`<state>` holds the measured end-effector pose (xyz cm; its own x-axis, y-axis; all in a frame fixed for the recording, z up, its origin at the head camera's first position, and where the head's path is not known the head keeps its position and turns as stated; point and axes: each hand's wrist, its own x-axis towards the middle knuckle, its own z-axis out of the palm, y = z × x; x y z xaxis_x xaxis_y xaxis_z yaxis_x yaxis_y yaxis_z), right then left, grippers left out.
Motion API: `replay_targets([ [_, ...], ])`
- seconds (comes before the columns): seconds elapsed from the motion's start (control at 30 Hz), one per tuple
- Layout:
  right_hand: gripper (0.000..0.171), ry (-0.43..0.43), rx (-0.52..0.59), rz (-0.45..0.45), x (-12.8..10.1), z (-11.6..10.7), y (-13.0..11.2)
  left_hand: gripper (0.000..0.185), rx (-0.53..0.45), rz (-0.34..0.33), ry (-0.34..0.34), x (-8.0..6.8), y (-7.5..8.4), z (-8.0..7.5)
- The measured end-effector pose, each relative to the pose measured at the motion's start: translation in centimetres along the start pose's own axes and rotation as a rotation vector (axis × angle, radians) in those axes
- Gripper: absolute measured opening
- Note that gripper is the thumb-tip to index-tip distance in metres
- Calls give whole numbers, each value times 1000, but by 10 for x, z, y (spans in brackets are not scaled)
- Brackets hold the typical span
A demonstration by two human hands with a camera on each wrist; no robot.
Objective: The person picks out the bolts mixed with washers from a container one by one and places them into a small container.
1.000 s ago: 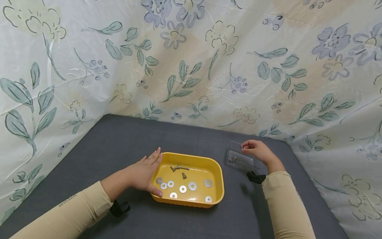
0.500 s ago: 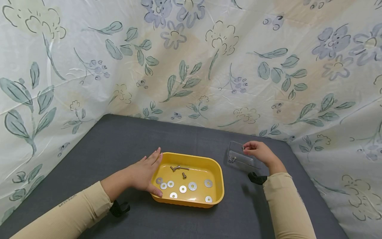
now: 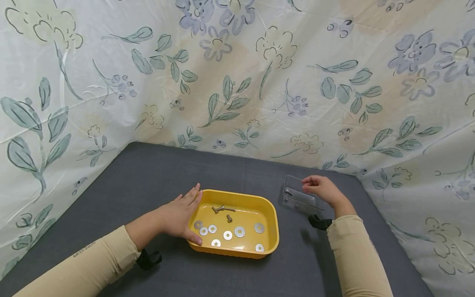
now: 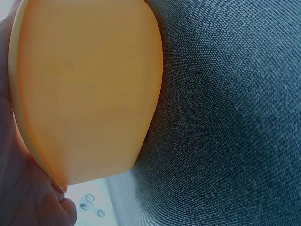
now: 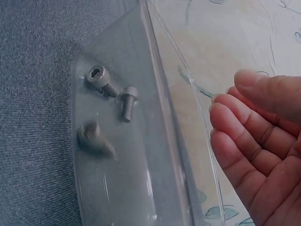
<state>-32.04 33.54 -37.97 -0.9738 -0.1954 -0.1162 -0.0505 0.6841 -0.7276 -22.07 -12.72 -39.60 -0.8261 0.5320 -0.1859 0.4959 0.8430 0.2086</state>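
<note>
A yellow tray (image 3: pixel 276 233) sits mid-table with several washers (image 3: pixel 227 235) and a few screws (image 3: pixel 220 209) inside. My left hand (image 3: pixel 182 214) lies against its left end, fingers straight along the rim and thumb at the near corner; the left wrist view shows the tray's wall (image 4: pixel 84 89) against my left hand (image 4: pixel 28 197). To the right lies a clear plastic box (image 3: pixel 297 197). My right hand (image 3: pixel 320 187) hovers at its far right edge, fingers loosely curled and holding nothing. In the right wrist view two screws (image 5: pixel 103 81) lie in the clear box (image 5: pixel 122 188), beside my right hand (image 5: pixel 254 141).
The dark grey table (image 3: pixel 148 173) is walled at the back and both sides by a floral cloth (image 3: pixel 237 82). A blurred third small metal piece (image 5: pixel 94 139) lies in the clear box near the screws. Black wrist straps (image 3: pixel 319 222) sit under both sleeves.
My right hand's fingertips, pinched together over the clear box before, have loosened and hold nothing. The left hand and the tray have not moved.
</note>
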Motion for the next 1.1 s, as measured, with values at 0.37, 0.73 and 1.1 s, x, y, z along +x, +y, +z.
replay_targets([
  [0.37,35,-7,-17,-34,2,2,-15,133,3,2,0,0,-1,0],
  [0.73,34,-4,-49,-107,3,6,-39,133,0,-1,-3,-1,1,-1],
  [1.1,23,-57,-28,-198,2,25,-76,134,2,-2,7,0,-1,2],
])
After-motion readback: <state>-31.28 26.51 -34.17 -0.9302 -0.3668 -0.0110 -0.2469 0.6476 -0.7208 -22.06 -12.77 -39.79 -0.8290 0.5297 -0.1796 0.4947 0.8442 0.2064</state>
